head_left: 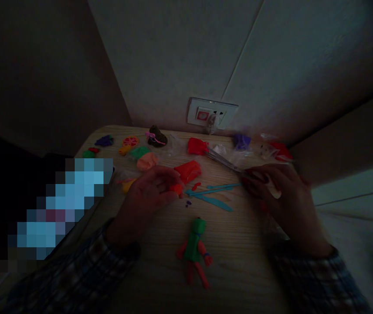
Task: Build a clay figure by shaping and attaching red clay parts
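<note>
My right hand grips a pair of scissors by its dark red handles, the blades pointing to the upper left towards a red packet of clay. My left hand is curled, with a small lump of orange-red clay at its fingertips. Just behind it lies an orange-red clay packet. Blue plastic modelling tools lie between my hands. Nearer to me, a clay figure with a green head and body and orange-red limbs lies flat on the wooden table.
Along the back are a brown clay shape, a round red-yellow piece, and purple and red packets. A pixelated bright screen is at left. The wall socket holds a plug. The room is dim.
</note>
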Available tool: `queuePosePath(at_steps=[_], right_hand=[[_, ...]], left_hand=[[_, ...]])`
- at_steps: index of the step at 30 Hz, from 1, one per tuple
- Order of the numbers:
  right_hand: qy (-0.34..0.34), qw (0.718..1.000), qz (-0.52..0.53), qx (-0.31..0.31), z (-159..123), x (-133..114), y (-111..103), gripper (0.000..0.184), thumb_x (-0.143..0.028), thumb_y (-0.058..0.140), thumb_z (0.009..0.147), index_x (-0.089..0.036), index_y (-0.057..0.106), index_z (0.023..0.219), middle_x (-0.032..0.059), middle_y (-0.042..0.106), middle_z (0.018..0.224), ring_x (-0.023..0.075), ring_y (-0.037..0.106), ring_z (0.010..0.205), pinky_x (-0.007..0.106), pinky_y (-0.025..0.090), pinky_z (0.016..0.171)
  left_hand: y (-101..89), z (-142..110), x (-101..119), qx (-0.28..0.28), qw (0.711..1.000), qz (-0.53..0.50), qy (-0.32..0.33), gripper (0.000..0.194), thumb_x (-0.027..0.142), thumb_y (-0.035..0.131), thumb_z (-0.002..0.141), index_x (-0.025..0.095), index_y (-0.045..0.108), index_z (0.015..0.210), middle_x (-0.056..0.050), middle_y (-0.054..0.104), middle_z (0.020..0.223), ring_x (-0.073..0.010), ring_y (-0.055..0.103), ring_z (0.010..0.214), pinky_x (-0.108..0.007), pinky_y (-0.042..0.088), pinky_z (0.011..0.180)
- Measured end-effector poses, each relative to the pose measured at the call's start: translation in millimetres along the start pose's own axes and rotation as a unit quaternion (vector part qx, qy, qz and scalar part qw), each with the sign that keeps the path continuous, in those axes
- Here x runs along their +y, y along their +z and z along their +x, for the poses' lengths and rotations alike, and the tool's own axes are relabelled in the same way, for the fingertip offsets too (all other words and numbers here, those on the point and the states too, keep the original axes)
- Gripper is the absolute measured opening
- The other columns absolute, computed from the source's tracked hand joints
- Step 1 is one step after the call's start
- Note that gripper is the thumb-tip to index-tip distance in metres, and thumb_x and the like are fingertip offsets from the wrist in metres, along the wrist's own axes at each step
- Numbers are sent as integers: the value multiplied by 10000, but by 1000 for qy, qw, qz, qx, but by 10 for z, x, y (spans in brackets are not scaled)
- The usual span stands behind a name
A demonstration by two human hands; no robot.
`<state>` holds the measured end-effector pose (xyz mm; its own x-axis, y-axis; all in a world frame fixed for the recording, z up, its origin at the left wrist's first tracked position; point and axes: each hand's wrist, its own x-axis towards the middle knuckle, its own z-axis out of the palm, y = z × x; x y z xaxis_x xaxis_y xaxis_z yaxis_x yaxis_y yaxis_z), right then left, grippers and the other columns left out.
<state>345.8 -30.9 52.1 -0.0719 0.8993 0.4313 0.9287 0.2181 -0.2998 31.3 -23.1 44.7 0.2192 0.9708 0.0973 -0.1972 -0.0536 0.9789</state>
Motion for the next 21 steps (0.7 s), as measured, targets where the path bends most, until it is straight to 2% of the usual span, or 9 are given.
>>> queuePosePath(at_steps=[2, 4, 7, 9, 14, 21], right_hand=[[-49, 998, 26, 12, -8, -105, 3, 296, -345, 567, 1073, -273, 733, 1306, 126, 735, 1266, 351, 713, 1137, 562, 493, 981], [-126, 988, 84, 29, -27, -247, 17, 359, -272, 591, 1069, -287, 691, 1414, 115, 691, 1281, 314, 688, 1107, 513, 503, 938], [-199, 973, 115, 15, -65, -481, 40, 486, -105, 560, 1037, -301, 649, 1473, 78, 640, 1215, 274, 623, 1105, 464, 457, 915], [-226, 966, 127, -2, -87, -615, 46, 537, -36, 517, 1020, -286, 637, 1480, 65, 611, 1188, 257, 598, 1091, 449, 418, 902], [-263, 955, 136, -3, -124, -805, 45, 585, 30, 474, 998, -277, 657, 1460, 30, 596, 1105, 218, 562, 972, 409, 343, 839], [-274, 952, 139, -1, -159, -885, 85, 599, 65, 478, 964, -261, 693, 1418, 5, 569, 1019, 206, 537, 899, 397, 316, 806]], left_hand=[[25, -9, 25, 0, 1000, -24, -10, 268, 327, 929, 819, 266, 699, 944, -2, 770, 922, -234, 766, 902, -349, 649, 816], [56, -22, 55, 0, 998, -51, -26, 297, 345, 954, 794, 262, 721, 958, 20, 749, 863, -209, 751, 876, -304, 628, 806], [92, -32, 80, -7, 995, -89, -49, 368, 334, 1007, 721, 266, 750, 974, 47, 735, 820, -191, 741, 843, -269, 606, 784], [104, -31, 78, -16, 992, -109, -64, 384, 309, 1027, 688, 257, 763, 963, 46, 741, 812, -189, 739, 811, -268, 600, 753], [125, -22, 66, -29, 986, -139, -93, 383, 319, 1053, 660, 243, 801, 938, 5, 784, 850, -197, 737, 759, -259, 581, 653], [155, -38, 77, -25, 983, -152, -102, 382, 362, 1069, 664, 280, 827, 948, 35, 756, 804, -171, 724, 783, -232, 593, 716]])
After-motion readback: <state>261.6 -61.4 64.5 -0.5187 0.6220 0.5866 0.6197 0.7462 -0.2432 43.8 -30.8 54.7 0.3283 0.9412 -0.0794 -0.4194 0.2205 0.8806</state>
